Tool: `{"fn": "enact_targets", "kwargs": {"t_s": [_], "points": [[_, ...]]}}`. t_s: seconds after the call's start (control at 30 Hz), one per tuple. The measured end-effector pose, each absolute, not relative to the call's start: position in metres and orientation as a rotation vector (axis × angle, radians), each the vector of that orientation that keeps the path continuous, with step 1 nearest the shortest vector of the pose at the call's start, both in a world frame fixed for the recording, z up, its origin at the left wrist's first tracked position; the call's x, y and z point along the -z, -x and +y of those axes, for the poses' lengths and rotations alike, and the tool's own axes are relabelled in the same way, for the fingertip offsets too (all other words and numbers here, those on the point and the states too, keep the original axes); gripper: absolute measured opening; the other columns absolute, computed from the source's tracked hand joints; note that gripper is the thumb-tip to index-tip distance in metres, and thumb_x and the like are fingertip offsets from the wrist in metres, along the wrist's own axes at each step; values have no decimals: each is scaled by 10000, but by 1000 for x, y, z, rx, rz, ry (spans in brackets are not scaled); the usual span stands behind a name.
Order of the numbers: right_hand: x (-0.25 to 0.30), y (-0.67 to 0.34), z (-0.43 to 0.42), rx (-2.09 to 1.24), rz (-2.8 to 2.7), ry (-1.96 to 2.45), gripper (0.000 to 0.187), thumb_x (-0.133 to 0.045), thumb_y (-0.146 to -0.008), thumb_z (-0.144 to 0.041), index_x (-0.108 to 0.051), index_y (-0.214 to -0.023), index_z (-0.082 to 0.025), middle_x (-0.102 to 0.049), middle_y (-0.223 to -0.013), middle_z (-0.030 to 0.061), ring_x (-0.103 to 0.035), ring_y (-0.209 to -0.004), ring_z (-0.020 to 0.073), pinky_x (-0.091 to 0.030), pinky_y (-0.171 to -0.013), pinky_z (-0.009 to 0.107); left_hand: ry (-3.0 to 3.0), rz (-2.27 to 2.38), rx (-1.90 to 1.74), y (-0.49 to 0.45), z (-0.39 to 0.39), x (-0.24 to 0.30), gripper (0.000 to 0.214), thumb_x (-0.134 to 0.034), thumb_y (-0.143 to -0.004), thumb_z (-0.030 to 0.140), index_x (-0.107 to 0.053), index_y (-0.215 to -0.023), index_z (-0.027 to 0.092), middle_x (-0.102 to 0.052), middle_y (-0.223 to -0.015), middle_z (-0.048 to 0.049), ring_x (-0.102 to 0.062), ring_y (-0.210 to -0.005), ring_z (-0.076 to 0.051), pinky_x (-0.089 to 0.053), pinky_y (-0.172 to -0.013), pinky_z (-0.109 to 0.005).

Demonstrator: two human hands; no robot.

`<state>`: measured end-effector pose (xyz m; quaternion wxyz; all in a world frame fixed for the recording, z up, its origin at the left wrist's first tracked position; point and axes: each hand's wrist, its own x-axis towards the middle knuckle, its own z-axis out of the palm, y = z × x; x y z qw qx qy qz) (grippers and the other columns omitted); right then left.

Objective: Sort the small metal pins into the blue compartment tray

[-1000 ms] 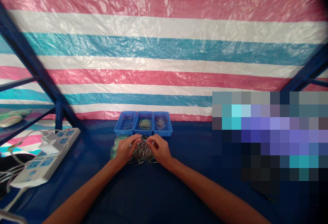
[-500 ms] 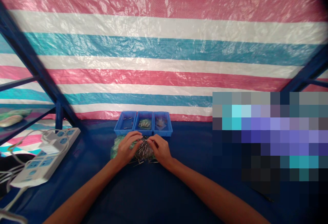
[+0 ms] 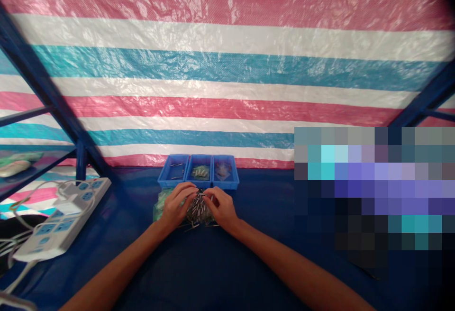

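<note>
Currently on the bench, item by item:

1. pile of metal pins (image 3: 197, 209): small silvery rods, heaped loose on the blue table cover (image 3: 213, 268), between both hands.
2. left hand (image 3: 176, 205): at 9 o'clock of the pile, fingers curled onto its top. Whether they pinch a single pin, I cannot tell.
3. right hand (image 3: 222, 206): at 3 o'clock of the pile, fingertips bent inward and meeting the left's over the heap. Its grip is likewise hidden.
4. blue bins (image 3: 198, 182): three in a row at 12 o'clock, just beside the pile. The left one holds a few pins; the contents of the other two are unclear.
5. clear bag (image 3: 159, 205): greenish, at 9 o'clock, partly under the left hand.
6. power strip (image 3: 60, 223): white, far out at 9 o'clock.
7. striped tarp (image 3: 227, 64): backdrop at 12 o'clock.

Handling note, as a judgement: the pins look tangled and prone to rolling, so lifting one at a time with fingertips, while the other hand steadies the heap, seems best.

Markings: no brand, label or writing is legible; the socket faces are too small to read.
</note>
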<state>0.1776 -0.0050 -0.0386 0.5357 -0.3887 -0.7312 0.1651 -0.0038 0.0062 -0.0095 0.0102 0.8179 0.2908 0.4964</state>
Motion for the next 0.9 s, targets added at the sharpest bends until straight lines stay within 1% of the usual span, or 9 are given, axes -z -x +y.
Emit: {"fn": "enact_targets", "kwargs": {"t_s": [0.23,0.37,0.47,0.7,0.9], "points": [[41,-177,-4,-388,-1749,941,140,-534,-904,-286,-622,-902,-177,-565,-721,2,-479,-587,117,-392,-598,238,-2538,933,-1545,4,6,9,166,-571,-859,109,-629,-1000,176,-636,-1017,-78,-589,-1005,-174,-501,-886,-320],[40,-177,-4,-384,-1752,939,161,-521,-913,-297,-621,-858,-183,-561,-721,6,-486,-606,124,-387,-606,246,-2533,913,-1557,4,6,9,180,-577,-852,90,-626,-1002,175,-636,-1007,-74,-585,-1003,-167,-497,-887,-312],[39,-177,-5,-389,-1757,921,169,-520,-915,-305,-626,-860,-185,-570,-731,10,-492,-612,125,-394,-610,247,-2520,912,-1572,4,6,9,175,-572,-854,89,-629,-995,176,-636,-998,-74,-589,-987,-166,-501,-874,-310],[39,-177,-5,-384,-1750,918,169,-530,-908,-310,-635,-888,-179,-583,-734,9,-498,-610,120,-404,-612,243,-2526,935,-1563,4,6,12,156,-551,-876,129,-632,-1002,175,-641,-1003,-86,-594,-985,-177,-507,-869,-333],[36,-178,-6,-381,-1746,935,204,-499,-923,-323,-632,-866,-179,-590,-744,22,-509,-629,130,-411,-627,252,-2538,957,-1532,5,4,8,157,-572,-866,161,-630,-1011,174,-641,-1014,-87,-596,-1008,-186,-510,-884,-341]]}}
